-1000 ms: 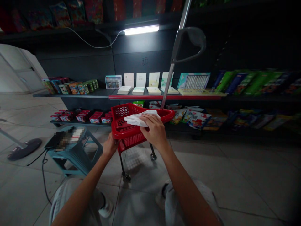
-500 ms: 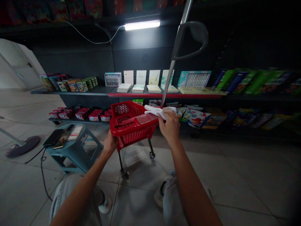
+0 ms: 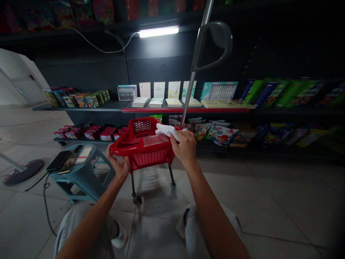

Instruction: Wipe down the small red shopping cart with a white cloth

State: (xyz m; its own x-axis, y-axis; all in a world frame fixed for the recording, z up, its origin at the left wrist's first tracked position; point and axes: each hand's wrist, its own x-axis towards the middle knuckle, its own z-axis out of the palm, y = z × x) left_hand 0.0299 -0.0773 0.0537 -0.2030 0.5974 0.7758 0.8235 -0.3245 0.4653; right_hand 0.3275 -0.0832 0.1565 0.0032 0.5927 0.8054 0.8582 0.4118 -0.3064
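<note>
A red plastic basket cart (image 3: pixel 151 158) on thin legs with casters stands in front of me. A long silvery pole with a grey loop handle (image 3: pixel 195 68) rises from its right side. At the basket's near left corner my left hand (image 3: pixel 120 165) grips the rim, fingers outside and under it. My right hand (image 3: pixel 184 144) is closed on a white cloth (image 3: pixel 167 130), which lies against the right end of the near rim. Part of the cloth is hidden under the fingers.
Behind the cart runs a dark shelf (image 3: pixel 107 107) with books, boxes and snack bags. To the left a blue-grey stool (image 3: pixel 83 176) carries a black device and flat items, with a cable hanging down. A round pole base (image 3: pixel 24 172) stands farther left.
Both hands and the cart have shifted left in view. The cart has turned slightly, and the cloth in my right hand moved left with the rim. My left hand's grip now shows more spread.
</note>
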